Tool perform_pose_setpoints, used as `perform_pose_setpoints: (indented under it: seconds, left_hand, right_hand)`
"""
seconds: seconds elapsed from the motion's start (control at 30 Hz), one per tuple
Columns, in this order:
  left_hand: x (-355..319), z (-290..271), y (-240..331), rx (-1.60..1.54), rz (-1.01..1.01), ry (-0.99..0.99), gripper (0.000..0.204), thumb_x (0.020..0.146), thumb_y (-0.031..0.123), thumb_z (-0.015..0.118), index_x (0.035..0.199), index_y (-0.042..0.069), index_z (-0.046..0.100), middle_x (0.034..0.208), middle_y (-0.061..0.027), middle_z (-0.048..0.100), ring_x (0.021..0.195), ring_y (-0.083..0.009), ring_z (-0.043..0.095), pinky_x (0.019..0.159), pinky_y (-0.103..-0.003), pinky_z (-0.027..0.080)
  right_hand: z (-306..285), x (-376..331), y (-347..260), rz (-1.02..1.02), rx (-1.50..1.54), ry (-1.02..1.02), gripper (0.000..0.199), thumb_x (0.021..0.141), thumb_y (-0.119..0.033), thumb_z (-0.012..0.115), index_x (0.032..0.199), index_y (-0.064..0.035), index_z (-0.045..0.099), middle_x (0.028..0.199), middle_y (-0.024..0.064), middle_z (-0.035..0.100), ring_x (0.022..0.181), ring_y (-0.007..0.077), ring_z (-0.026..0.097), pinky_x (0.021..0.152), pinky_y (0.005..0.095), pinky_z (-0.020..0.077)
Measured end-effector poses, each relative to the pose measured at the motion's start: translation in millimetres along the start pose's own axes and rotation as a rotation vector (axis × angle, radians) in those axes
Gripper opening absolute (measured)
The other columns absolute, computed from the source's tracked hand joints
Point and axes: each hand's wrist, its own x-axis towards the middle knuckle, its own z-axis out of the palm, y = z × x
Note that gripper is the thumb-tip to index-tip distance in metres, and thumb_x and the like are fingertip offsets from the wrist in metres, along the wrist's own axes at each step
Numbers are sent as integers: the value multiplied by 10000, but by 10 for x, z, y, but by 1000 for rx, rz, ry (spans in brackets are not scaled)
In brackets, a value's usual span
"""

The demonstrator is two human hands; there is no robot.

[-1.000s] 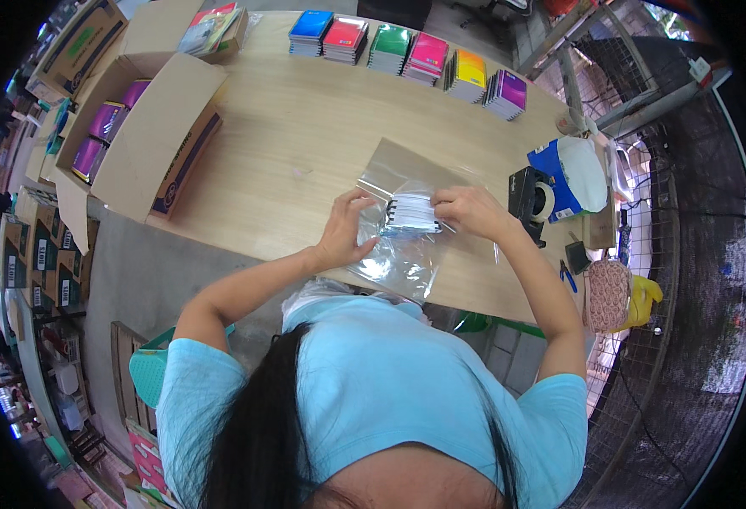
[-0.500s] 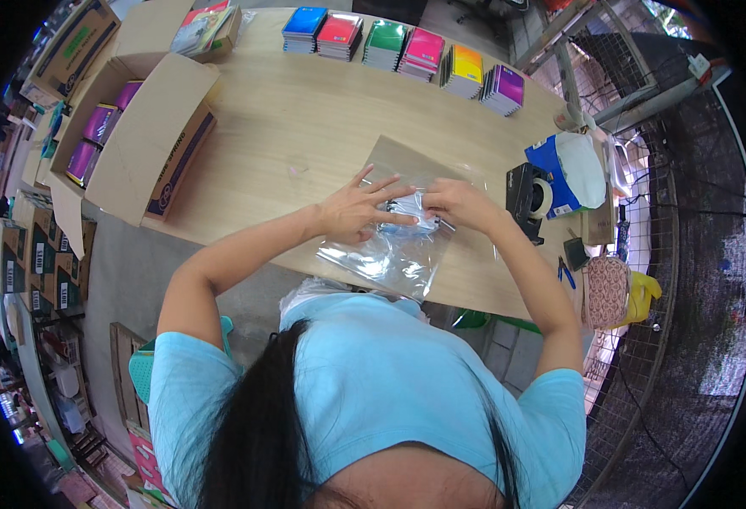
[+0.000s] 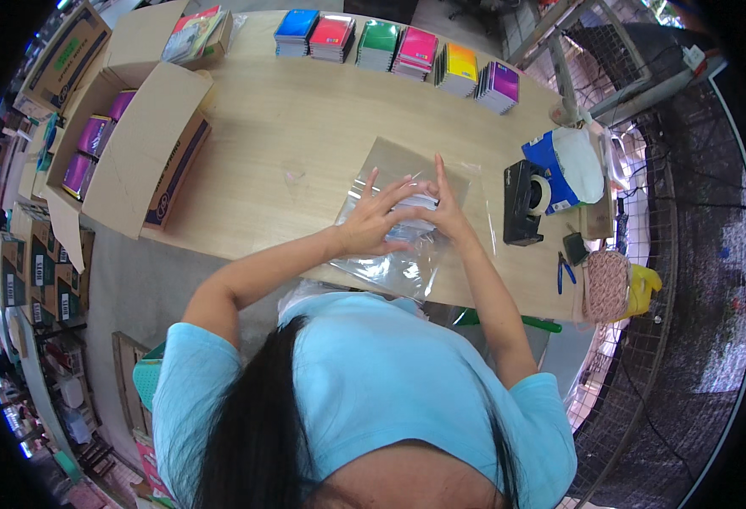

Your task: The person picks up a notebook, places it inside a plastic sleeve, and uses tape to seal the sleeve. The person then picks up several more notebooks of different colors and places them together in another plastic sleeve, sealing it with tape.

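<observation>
A small whitish-blue bundle (image 3: 418,203), notebook-sized, lies on clear plastic bags (image 3: 398,159) at the near middle of the table. My left hand (image 3: 376,219) is spread around its left side, thumb toward me and fingers over the far edge. From the right, my right hand (image 3: 448,210) touches the bundle with its index finger stretched away from me. Fingertips of both hands almost meet above it and hide much of it. Glossy plastic reaches past the table's near edge, toward my blue shirt.
Stacks of spiral notebooks in several colours, including a green stack (image 3: 378,45), line the far edge. An open carton (image 3: 148,153) with purple packs stands left. On the right are a black tape dispenser (image 3: 521,204), a blue-white pack (image 3: 572,170), pliers (image 3: 566,273) and a patterned pouch (image 3: 606,287).
My right hand has opened from a pinch, its index finger now extended. My left hand has shifted slightly right and turned around the bundle. The view has moved a little.
</observation>
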Motion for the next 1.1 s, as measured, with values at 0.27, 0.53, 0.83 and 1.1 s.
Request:
perform_pose_setpoints:
  seconds: [0.27, 0.53, 0.83, 1.1]
  left_hand:
    - [738, -132, -186, -935, -693, -10, 696, 747, 347, 836, 1307, 59, 540, 1285, -178, 523, 1143, -268, 574, 986, -409, 464]
    - [107, -18, 49, -124, -179, 179, 520, 655, 258, 869, 1127, 168, 670, 1339, -154, 494, 1271, -342, 451, 1038, -471, 402]
    - [12, -35, 183, -85, -216, 224, 325, 649, 276, 868, 920, 142, 748, 1386, -179, 449, 1261, -396, 436, 1063, -510, 345]
    - [98, 500, 56, -366, -526, 378, 275, 724, 180, 839, 858, 61, 630, 1222, -185, 551, 1108, -312, 567, 875, -403, 498]
  right_hand:
    - [-10, -25, -44, 20, -59, 55, 1292, 718, -69, 834, 1569, -227, -126, 973, 115, 668, 892, 179, 644, 834, 323, 507]
    - [-8, 11, -36, 91, 70, 5, 1267, 722, -76, 834, 1579, -244, -84, 925, 84, 650, 840, 145, 624, 785, 295, 507]
    - [2, -13, -31, 117, 86, 12, 1230, 740, -78, 828, 1585, -235, -53, 884, 63, 638, 847, 129, 612, 764, 280, 492]
    - [3, -7, 4, 140, 117, 63, 1125, 760, -42, 795, 1590, -183, 49, 883, 50, 635, 817, 115, 602, 768, 255, 483]
